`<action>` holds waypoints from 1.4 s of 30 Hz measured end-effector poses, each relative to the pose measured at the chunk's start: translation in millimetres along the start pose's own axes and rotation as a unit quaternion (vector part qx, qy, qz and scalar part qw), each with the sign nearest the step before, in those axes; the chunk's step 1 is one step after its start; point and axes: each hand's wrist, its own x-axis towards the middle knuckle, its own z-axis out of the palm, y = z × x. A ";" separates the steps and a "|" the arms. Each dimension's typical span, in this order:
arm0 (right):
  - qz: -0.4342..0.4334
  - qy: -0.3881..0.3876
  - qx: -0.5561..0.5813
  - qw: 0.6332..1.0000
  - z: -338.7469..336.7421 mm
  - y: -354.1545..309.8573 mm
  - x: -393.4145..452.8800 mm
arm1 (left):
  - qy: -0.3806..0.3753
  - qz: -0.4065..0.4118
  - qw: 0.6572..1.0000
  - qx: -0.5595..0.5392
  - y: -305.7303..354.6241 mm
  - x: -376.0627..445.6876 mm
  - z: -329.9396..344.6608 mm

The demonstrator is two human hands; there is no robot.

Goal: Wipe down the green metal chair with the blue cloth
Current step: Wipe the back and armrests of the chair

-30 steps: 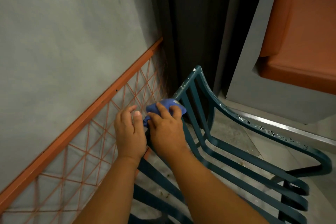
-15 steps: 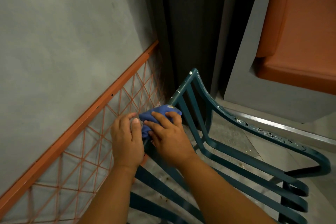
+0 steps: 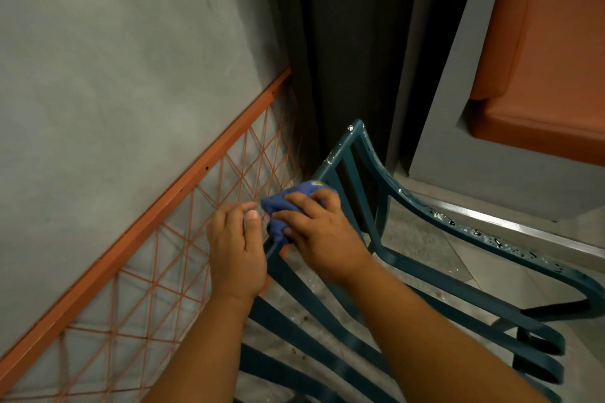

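Observation:
The green metal chair (image 3: 422,265) with slatted back and seat fills the lower right; its top rail runs from the upper corner down toward my hands, with chipped paint and water drops on the right rail. The blue cloth (image 3: 288,201) is bunched on the top rail. My right hand (image 3: 319,232) is shut on the cloth and presses it against the rail. My left hand (image 3: 235,252) grips the same rail just left of the cloth, thumb up beside it. The rail under both hands is hidden.
An orange frame with criss-cross string mesh (image 3: 183,239) runs along the grey wall on the left, close behind my left hand. A dark door panel (image 3: 353,52) stands behind the chair. An orange cushioned seat (image 3: 550,75) sits at the upper right above a grey step.
My right hand with the cloth has slid down the top rail toward my left hand, baring more of the rail's upper end. The left hand has kept its grip.

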 end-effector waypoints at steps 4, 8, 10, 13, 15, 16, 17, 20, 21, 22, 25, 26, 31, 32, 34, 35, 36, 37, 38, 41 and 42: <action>0.145 0.006 -0.019 0.989 0.0 9.7 31.9 | -0.007 -0.001 1.000 0.002 0.7 -0.4 0.4; 0.115 0.005 -0.053 0.992 14.2 -18.2 26.3 | -0.010 -0.002 1.000 -0.001 1.2 0.8 0.7; 0.078 0.023 0.008 0.997 14.8 -24.0 0.9 | -0.011 -0.008 1.000 -0.008 0.9 1.6 0.6; 0.041 0.057 0.068 0.995 13.3 -10.8 -22.7 | -0.010 -0.006 1.000 -0.006 1.6 1.5 0.9; 0.089 0.078 0.098 0.988 14.5 -3.0 -15.0 | -0.018 0.000 1.000 0.003 2.7 0.3 1.0; 0.129 0.090 0.113 0.981 15.4 -6.2 -7.7 | -0.021 0.001 1.000 0.005 3.0 -0.1 1.1; 0.164 0.103 0.122 0.973 15.7 -14.1 -2.0 | -0.023 0.000 1.000 0.005 3.1 -0.3 1.2; 0.138 0.107 0.092 0.980 23.2 -37.7 -6.8 | -0.020 -0.010 1.000 -0.007 3.6 0.2 1.1; 0.104 0.103 0.086 0.985 26.3 -38.9 -14.7 | -0.017 -0.014 1.000 -0.011 3.7 0.1 1.0; 0.074 0.102 0.086 0.988 27.9 -35.6 -21.9 | -0.014 -0.016 1.000 -0.013 4.0 -0.3 0.7; 0.053 0.091 0.082 0.991 24.2 -15.0 -22.1 | -0.016 -0.015 1.000 -0.013 4.9 -1.5 -0.3; 0.075 0.085 0.079 0.990 20.1 -10.5 -15.0 | -0.020 -0.014 1.000 -0.009 4.9 -2.0 -0.5; 0.193 0.080 0.057 0.976 9.0 -12.8 24.2 | -0.020 0.002 1.000 0.007 4.5 -2.6 -0.2; 0.178 0.078 0.043 0.980 10.4 -16.4 23.2 | -0.021 0.006 1.000 0.010 4.8 -2.4 -0.1; 0.112 0.063 0.030 0.991 13.2 -17.6 10.6 | -0.024 0.016 0.999 0.019 5.7 -1.5 0.3; 0.075 0.059 0.040 0.995 13.9 -13.1 2.7 | -0.025 0.022 0.999 0.026 5.6 -1.2 0.8; 0.044 0.061 0.054 0.996 12.6 -4.9 -2.9 | -0.027 0.027 0.999 0.036 5.7 -1.0 1.3; 0.022 0.069 0.062 0.995 9.6 5.4 -5.1 | -0.030 0.030 0.998 0.048 5.3 -0.8 1.7; 0.012 0.074 0.062 0.995 6.0 14.9 -4.4 | -0.034 0.032 0.997 0.063 5.8 -0.3 2.0; 0.082 0.068 0.057 0.993 -7.3 30.5 12.2 | -0.040 0.031 0.993 0.106 11.4 4.2 4.7; 0.126 0.084 0.064 0.986 -12.3 32.9 20.4 | -0.044 0.028 0.992 0.116 15.1 7.4 6.4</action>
